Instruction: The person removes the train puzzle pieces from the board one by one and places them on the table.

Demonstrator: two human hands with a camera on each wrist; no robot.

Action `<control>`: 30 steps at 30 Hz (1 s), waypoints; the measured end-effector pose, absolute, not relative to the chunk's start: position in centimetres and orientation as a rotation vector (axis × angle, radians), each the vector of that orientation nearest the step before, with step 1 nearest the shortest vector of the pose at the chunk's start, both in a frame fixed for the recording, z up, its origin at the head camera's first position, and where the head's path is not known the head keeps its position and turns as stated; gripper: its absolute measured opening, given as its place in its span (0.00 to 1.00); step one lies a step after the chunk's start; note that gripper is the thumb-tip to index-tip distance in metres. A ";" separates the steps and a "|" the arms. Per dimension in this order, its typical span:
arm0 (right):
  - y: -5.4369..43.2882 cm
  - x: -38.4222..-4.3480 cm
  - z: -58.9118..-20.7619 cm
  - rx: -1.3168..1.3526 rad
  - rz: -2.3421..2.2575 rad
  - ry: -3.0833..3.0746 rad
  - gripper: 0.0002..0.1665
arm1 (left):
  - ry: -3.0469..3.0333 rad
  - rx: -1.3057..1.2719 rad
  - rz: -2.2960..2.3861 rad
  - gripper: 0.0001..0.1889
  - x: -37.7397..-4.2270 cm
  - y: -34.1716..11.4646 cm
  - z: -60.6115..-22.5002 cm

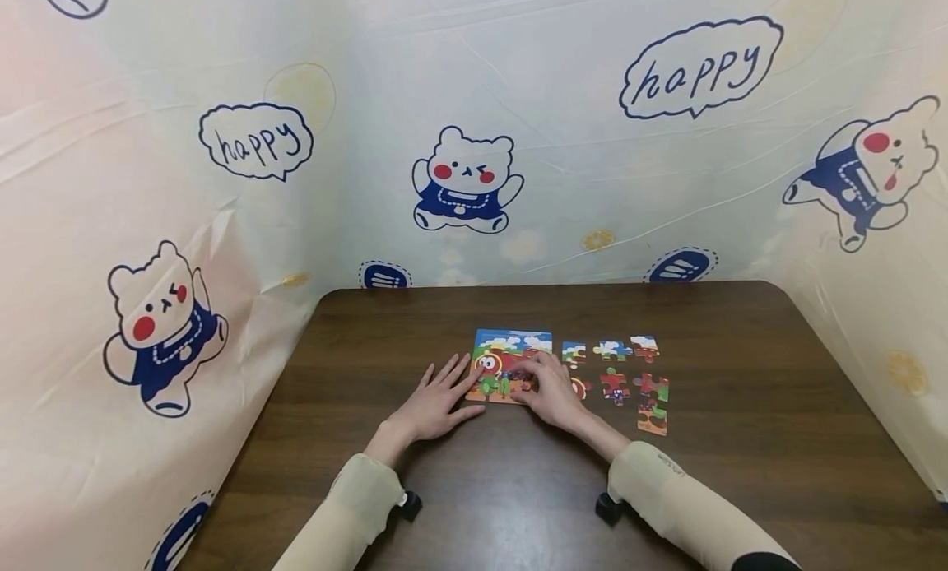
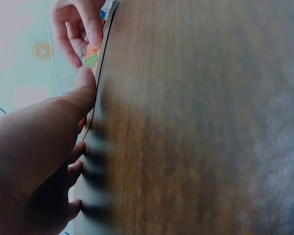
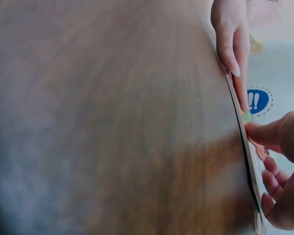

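A colorful jigsaw puzzle board (image 1: 511, 341) with a red cartoon character lies flat on the table. My left hand (image 1: 437, 406) rests at its left side, fingers spread and fairly straight, fingertips at the edge. Over the board's right part, my right hand (image 1: 554, 394) bends its fingers and thumb about a small puzzle piece (image 3: 260, 151). In the right wrist view this piece is tilted, its orange part showing between thumb and fingers. Most of it is hidden by the hand.
Loose puzzle pieces lie right of the board: a sky piece (image 1: 573, 352), a cloud piece (image 1: 613, 350), a red piece (image 1: 614, 383) and several others along the right. The brown wooden table (image 1: 741, 373) meets a printed curtain (image 1: 474, 258) at the back.
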State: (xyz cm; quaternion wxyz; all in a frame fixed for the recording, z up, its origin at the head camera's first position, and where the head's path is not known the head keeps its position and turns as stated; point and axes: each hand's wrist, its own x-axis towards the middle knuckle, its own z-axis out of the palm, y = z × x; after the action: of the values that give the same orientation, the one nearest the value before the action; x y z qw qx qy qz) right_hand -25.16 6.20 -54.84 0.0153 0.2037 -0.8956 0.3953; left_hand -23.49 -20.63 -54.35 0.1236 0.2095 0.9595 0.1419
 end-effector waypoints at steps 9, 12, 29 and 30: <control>6.3 -25.3 -54.8 0.685 1.287 -2.795 0.19 | 2.807 0.605 0.414 0.42 -23.7 -20.7 -54.6; 6.4 -25.4 -54.9 0.693 1.286 -2.807 0.18 | 2.807 0.609 0.415 0.41 -23.6 -20.7 -54.6; 6.8 -25.3 -55.0 0.749 1.281 -2.793 0.22 | 2.802 0.612 0.418 0.42 -23.6 -20.7 -54.6; 6.9 -25.3 -55.1 0.746 1.286 -2.791 0.22 | 2.802 0.612 0.421 0.42 -23.6 -20.7 -54.6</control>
State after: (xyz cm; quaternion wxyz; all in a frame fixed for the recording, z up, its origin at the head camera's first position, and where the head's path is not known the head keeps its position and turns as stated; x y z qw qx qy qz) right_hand -25.26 6.87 -55.05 -0.0102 0.2359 -0.8825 0.4066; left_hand -23.64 -20.72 -54.62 0.1211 0.2095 0.9595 0.1440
